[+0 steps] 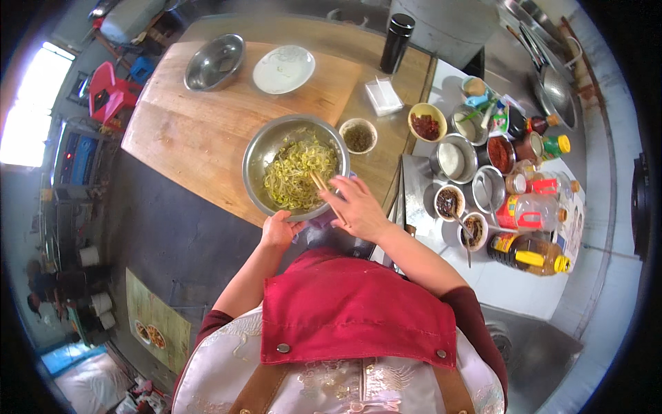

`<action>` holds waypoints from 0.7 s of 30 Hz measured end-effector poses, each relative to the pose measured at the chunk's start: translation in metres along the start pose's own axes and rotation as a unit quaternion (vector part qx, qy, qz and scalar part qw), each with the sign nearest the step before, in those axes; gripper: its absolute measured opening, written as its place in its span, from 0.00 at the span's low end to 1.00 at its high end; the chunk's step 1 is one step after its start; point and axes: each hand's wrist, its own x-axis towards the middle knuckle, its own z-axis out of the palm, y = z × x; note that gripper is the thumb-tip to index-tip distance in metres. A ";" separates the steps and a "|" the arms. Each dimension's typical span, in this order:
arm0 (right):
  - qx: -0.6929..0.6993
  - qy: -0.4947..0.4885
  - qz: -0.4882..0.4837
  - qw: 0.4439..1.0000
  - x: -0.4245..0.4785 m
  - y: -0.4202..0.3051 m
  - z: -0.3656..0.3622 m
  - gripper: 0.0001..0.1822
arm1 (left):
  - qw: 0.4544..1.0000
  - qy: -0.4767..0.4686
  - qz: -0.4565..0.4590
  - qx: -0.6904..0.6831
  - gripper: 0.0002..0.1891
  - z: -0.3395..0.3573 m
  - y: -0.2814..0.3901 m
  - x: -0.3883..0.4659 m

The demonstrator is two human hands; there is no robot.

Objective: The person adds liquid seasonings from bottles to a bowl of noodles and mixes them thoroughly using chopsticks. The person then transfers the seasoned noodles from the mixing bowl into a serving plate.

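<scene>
A stainless steel bowl (254, 155) of soybean sprouts (297, 173) stands before me at the near edge of the wooden board. My left hand (279, 228) grips its near rim, thumb over the edge. In my right hand (359, 207) is a pair of wooden chopsticks (321, 182), their tips down among the sprouts at the bowl's right side. A small bowl of ground brown seasoning (359, 137) sits close to the steel bowl on the right.
An empty steel bowl (194, 70) and a white plate (283, 70) rest on the board (176, 124). Farther right are a black flask (397, 44), a bowl of red chillies (426, 124), sauce bowls with spoons (472, 230) and an oil bottle (532, 256). A red plastic chair (106, 90) is at left.
</scene>
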 end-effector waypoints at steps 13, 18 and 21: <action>0.266 0.236 0.194 0.914 -0.050 -0.027 -0.055 0.03 | 0.995 -0.027 -0.039 0.085 0.15 0.013 0.024 -0.023; 0.448 0.510 0.319 0.662 -0.143 -0.018 -0.119 0.09 | 0.983 -0.081 -0.054 0.155 0.17 0.062 0.017 -0.033; 0.412 0.637 0.307 0.575 -0.195 -0.001 -0.145 0.16 | 0.970 -0.114 -0.078 0.199 0.17 0.090 0.008 -0.032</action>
